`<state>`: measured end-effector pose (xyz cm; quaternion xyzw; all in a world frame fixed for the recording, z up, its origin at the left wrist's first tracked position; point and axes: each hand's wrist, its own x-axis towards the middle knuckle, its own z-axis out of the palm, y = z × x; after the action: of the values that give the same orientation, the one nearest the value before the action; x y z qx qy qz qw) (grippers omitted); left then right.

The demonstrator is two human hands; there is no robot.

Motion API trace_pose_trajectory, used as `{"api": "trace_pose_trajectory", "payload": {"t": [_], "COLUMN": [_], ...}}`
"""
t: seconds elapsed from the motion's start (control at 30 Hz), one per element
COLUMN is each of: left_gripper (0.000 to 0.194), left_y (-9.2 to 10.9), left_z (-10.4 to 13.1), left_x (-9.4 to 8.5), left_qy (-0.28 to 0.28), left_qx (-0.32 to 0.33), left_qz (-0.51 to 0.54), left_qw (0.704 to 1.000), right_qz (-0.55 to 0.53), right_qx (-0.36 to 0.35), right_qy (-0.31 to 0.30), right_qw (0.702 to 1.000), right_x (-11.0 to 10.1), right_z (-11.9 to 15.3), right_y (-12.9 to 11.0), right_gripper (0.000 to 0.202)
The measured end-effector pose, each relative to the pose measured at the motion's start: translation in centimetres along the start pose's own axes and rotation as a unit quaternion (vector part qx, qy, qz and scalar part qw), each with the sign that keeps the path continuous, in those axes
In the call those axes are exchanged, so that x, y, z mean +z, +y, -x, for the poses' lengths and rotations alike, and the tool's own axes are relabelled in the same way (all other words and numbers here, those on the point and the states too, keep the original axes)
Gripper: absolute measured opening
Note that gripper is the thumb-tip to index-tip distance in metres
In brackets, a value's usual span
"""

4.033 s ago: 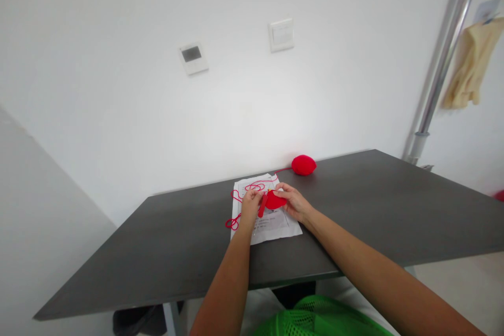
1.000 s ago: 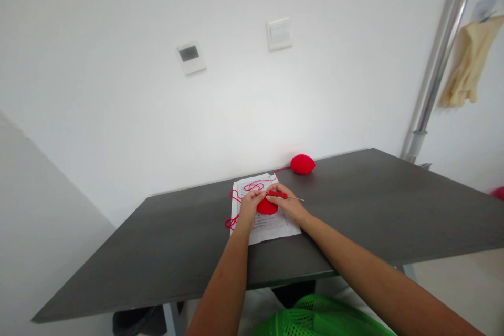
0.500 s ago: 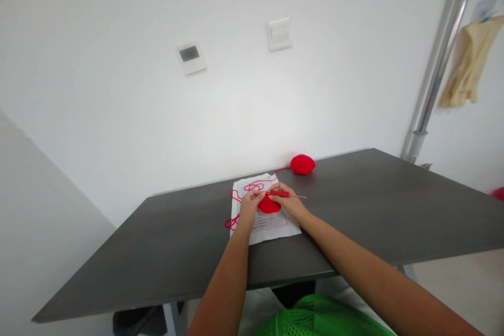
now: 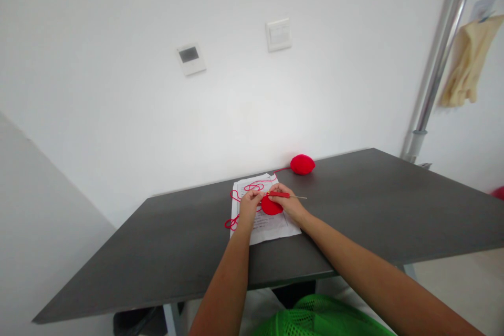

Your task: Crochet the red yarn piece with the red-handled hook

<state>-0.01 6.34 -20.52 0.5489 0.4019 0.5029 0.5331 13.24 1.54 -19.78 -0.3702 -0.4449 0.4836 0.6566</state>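
Over the sheet of paper [image 4: 271, 231], my two hands are close together. My right hand [image 4: 292, 206] is closed around a crochet hook [image 4: 280, 195] with a red handle; its thin metal end sticks out to the right. Between the hands hangs a rounded red crochet piece [image 4: 272, 206]. My left hand [image 4: 249, 206] pinches the edge of that piece by the hook's tip. The exact stitch at the tip is too small to make out. Loose red yarn [image 4: 232, 223] lies in loops on and beside the paper.
A red yarn ball [image 4: 302, 165] rests at the table's back edge by the wall, a strand running from it to the paper. The dark table [image 4: 189, 252] extends to both sides. Yellowish gloves [image 4: 468, 63] hang beyond a metal pole [image 4: 441, 68] at the right.
The red crochet piece has swung slightly right and down between my hands. Both hands stay in nearly the same place and keep their grip.
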Motion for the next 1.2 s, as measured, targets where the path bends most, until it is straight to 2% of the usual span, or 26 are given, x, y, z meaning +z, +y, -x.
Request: {"api": "trace_pose_trajectory", "payload": {"t": [0.27,0.47,0.57,0.7,0.93,1.1,1.2], "left_gripper": [0.016,0.021,0.022,0.022,0.018,0.023,0.026], "left_y": [0.02,-0.27,-0.4,-0.18,0.09,0.07,0.12], "left_z": [-0.01,-0.04,0.11,0.39,0.2,0.01,0.05], "left_x": [0.0,0.12,0.2,0.28,0.08,-0.07,-0.01], "left_qy": [-0.001,0.004,0.004,0.004,0.044,0.047,0.041], "left_qx": [0.007,-0.04,-0.051,-0.056,-0.043,-0.043,-0.042], "left_qz": [0.003,0.019,0.019,0.022,0.025,0.019,0.027], "left_qw": [1.0,0.999,0.999,0.998,0.998,0.998,0.998], "right_qz": [-0.026,-0.038,-0.007,0.056,0.194,0.148,0.121], "right_qx": [0.03,0.051,0.027,-0.017,-0.083,-0.068,-0.032], "right_qy": [-0.041,-0.051,-0.042,-0.062,-0.091,-0.115,-0.085], "right_qw": [0.998,0.997,0.999,0.996,0.973,0.98,0.988], "right_x": [-0.21,-0.27,-0.44,-0.62,-0.45,0.02,0.13], "right_z": [-0.2,0.02,-0.07,-0.26,-0.46,0.09,0.42], "right_y": [0.42,0.39,0.68,0.97,0.89,0.56,0.42], "right_gripper": [0.022,0.025,0.018,0.011,0.02,0.012,0.021]}}
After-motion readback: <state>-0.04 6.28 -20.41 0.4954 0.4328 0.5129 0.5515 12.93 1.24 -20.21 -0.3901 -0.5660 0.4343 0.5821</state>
